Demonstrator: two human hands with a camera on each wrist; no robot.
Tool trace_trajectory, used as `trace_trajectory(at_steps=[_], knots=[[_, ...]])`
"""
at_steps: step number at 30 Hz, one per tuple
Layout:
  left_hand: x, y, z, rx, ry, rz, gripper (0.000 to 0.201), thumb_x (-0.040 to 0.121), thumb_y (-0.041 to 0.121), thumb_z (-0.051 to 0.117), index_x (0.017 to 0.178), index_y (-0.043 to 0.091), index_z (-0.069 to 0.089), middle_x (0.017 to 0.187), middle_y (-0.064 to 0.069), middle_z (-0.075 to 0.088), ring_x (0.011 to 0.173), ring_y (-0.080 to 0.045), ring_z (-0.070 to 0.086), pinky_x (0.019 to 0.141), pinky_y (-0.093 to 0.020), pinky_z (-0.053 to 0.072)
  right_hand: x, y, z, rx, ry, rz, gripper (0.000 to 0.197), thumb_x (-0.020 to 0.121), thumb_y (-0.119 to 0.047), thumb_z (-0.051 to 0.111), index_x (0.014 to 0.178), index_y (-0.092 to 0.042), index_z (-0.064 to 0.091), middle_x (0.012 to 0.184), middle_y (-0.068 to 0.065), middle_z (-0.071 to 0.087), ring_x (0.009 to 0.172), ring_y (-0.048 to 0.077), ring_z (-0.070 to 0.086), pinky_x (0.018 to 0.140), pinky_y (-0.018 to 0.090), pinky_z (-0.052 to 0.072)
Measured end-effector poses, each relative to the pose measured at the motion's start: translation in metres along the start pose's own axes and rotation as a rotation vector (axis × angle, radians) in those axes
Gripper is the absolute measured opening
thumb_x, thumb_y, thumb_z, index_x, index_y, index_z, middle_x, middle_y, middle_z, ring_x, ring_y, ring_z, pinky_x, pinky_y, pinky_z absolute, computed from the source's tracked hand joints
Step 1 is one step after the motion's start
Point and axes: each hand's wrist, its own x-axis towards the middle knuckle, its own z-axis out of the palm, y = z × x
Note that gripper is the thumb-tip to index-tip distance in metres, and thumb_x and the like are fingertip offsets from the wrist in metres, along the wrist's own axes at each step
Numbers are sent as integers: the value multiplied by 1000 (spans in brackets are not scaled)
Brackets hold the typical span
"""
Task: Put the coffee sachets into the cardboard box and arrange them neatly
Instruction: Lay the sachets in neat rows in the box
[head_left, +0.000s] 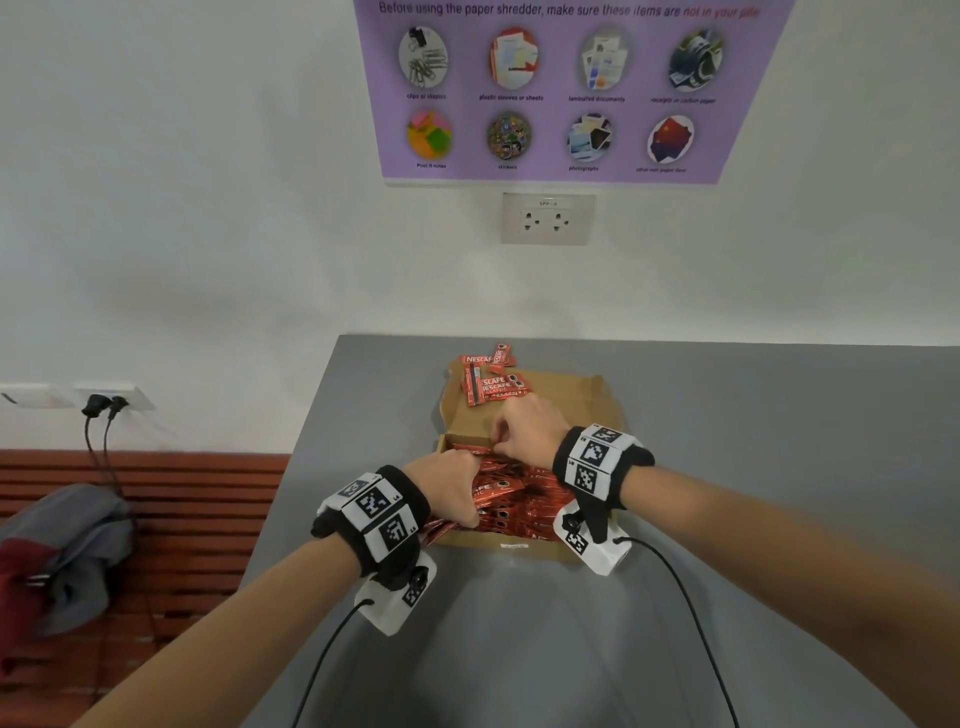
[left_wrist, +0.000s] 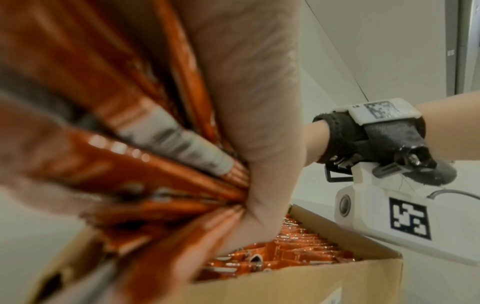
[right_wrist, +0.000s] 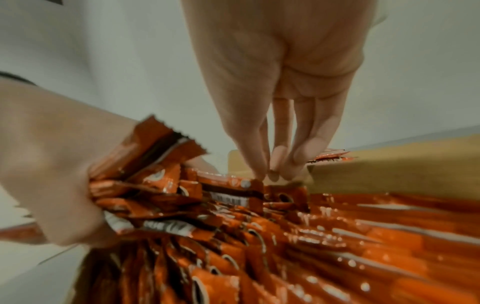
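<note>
Sachets (head_left: 511, 499) are filling the cardboard box (head_left: 480, 546) in a dense red row, standing on edge with their long axes running left to right across the box, too tightly packed to count. Against the far wall of the box, one sachet (right_wrist: 228, 185) is lying crosswise on top of the row, and the right hand (head_left: 524, 428) is reaching down to it with fingertips (right_wrist: 272, 174) drawn together, pinching or pressing its end; the blur makes it hard to say which. Nearer the body, the left hand (head_left: 447, 486) is clutching a fanned bundle of sachets (left_wrist: 166, 164) at the box's near-left corner, its fingers curled round them, several in the fist though no exact number can be read. Beyond both hands, roughly five or six loose sachets (head_left: 491, 382) are lying jumbled on the opened lid flap (head_left: 587, 400) and its far edge, straight ahead of the right hand, which is the nearer of the two to them. One box and two hands are sitting on the grey table (head_left: 727, 467). Above, a double wall socket (head_left: 546, 219) and a purple shredder poster (head_left: 561, 88) are hanging on the wall.
</note>
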Motion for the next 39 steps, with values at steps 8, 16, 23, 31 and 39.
trace_trajectory(at_steps=[8, 16, 23, 31, 39], knots=[[-3, 1, -2, -17, -14, -4, 67, 69, 27, 72, 129, 15, 45, 119, -3, 60, 105, -20, 59, 93, -35, 50, 5, -4, 1, -102, -46, -2, 10, 80, -8, 66, 78, -16, 72, 88, 0, 70, 86, 19, 63, 73, 28, 51], [-6, -6, -10, 1, 59, 44, 73, 67, 33, 72, 132, 19, 43, 133, -1, 45, 113, -21, 53, 98, -39, 47, -1, 12, -6, -76, -18, 13, 5, 81, -17, 69, 78, -19, 72, 88, -5, 70, 86, 15, 64, 75, 29, 51], [-8, 6, -13, 118, 144, 33, 74, 73, 31, 70, 138, 13, 38, 138, -1, 37, 116, -24, 51, 98, -39, 45, -2, 14, -2, -120, -17, 14, 8, 82, -18, 65, 83, -21, 73, 91, -2, 70, 87, 20, 64, 70, 28, 48], [-1, 3, -18, 33, 19, -6, 66, 65, 29, 72, 125, 18, 48, 120, -2, 61, 103, -20, 60, 91, -39, 51, 0, 14, -5, -93, -37, 18, 14, 81, -12, 64, 80, -22, 74, 91, -6, 70, 91, 17, 63, 77, 29, 50], [-9, -9, -35, -131, 336, -80, 40, 78, 18, 66, 115, 16, 51, 93, 3, 57, 78, -12, 57, 71, -24, 50, -1, 22, -6, -78, 42, 60, 12, 82, -12, 62, 87, -17, 72, 93, -1, 70, 87, 20, 65, 75, 32, 53]])
